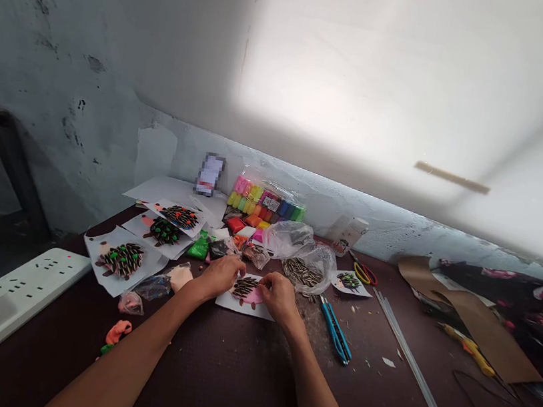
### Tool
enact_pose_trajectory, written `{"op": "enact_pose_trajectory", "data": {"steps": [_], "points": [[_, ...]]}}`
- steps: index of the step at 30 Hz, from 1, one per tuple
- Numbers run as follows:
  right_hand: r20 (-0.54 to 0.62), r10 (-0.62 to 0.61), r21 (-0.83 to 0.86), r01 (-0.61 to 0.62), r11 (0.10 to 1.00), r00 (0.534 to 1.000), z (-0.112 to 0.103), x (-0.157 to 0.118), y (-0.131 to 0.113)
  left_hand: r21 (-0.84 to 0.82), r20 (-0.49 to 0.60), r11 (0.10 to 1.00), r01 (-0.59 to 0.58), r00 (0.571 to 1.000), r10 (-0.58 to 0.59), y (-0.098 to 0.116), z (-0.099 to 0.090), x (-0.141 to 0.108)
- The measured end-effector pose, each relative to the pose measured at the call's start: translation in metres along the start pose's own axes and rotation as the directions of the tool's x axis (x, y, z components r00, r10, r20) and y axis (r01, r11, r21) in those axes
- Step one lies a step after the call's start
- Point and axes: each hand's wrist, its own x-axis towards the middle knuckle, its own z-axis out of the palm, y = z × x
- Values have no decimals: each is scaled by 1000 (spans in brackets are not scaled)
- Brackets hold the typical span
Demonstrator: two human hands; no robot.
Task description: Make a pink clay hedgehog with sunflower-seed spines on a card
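Observation:
A white card (235,304) lies on the dark table, bearing a pink clay shape (254,297) partly covered with striped seeds (244,286). My left hand (221,276) is at the card's upper left, its fingers bent close to the seeds; what they hold, if anything, is hidden. At the right side of the pink clay is my right hand (279,295), thumb and fingers pinched together over it, and anything between them is too small to make out. Behind my right hand sits an open plastic bag of striped seeds (303,272).
Finished seed-and-clay cards (122,260) lie to the left, near a white power strip (32,288). Clay packets (235,224) are at the back. Blue-handled pliers (336,330), scissors (364,272), clear glue sticks (411,361) and brown cardboard (490,332) lie to the right.

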Motion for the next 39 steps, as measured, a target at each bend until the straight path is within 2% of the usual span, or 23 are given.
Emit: {"op": "enact_pose_trajectory", "data": {"steps": [14,21,26,35,39], "points": [[-8,-13,18,14,1000,1000,2,0,-1,-9,2,1000,2,1000,-2,2,-2,-1],[-41,-51,55,54,997,998,0,4,8,2,12,1000,5,1000,-5,1,-2,-1],[-132,20,-40,-25,999,991,-5,6,13,-7,29,1000,6,1000,-5,2,-5,-1],[-150,25,-156,-49,987,988,0,7,19,2,20,1000,11,1000,-11,2,-3,-1],[-172,36,-267,-82,960,984,-3,7,21,13,19,1000,13,1000,-13,3,-3,-1]]}}
